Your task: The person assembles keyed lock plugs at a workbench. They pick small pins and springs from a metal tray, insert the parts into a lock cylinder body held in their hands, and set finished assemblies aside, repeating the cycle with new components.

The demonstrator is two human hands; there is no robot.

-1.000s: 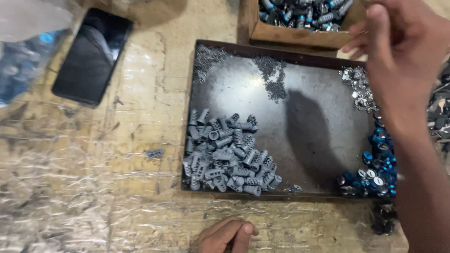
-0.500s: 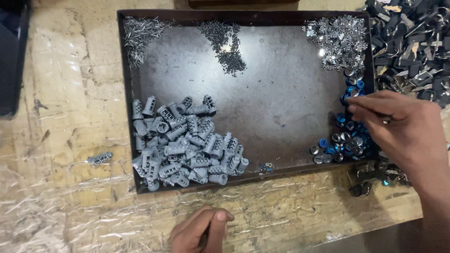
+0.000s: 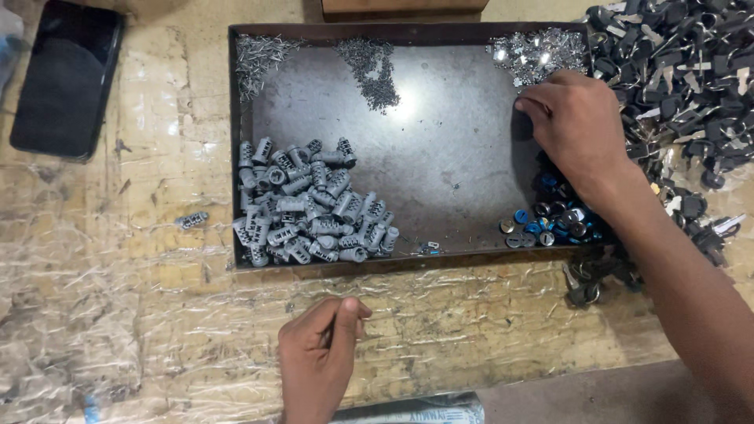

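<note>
Scratched wooden worktop (image 3: 118, 314) under plastic wrap, dark metal tray (image 3: 440, 157) in middle. Your right hand (image 3: 577, 129) sits by shiny clip pile (image 3: 542, 51), fingers curled, can't tell if holding anything. Left hand (image 3: 318, 357) pinched shut, contents hidden. Grey cylinders (image 3: 310, 208) heaped, looks barely started. Blue caps (image 3: 550, 224) partly covered.

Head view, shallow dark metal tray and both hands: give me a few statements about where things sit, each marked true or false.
1. The right hand is over the shallow dark metal tray, near the heap of shiny silver metal bits. True.
2. The left hand rests inside the tray. False: it is on the plastic-covered wooden bench in front of it.
3. The grey cylindrical parts are heaped at the tray's left. True.
4. The black flat phone lies in the tray. False: it lies on the bench, left of it.
</note>
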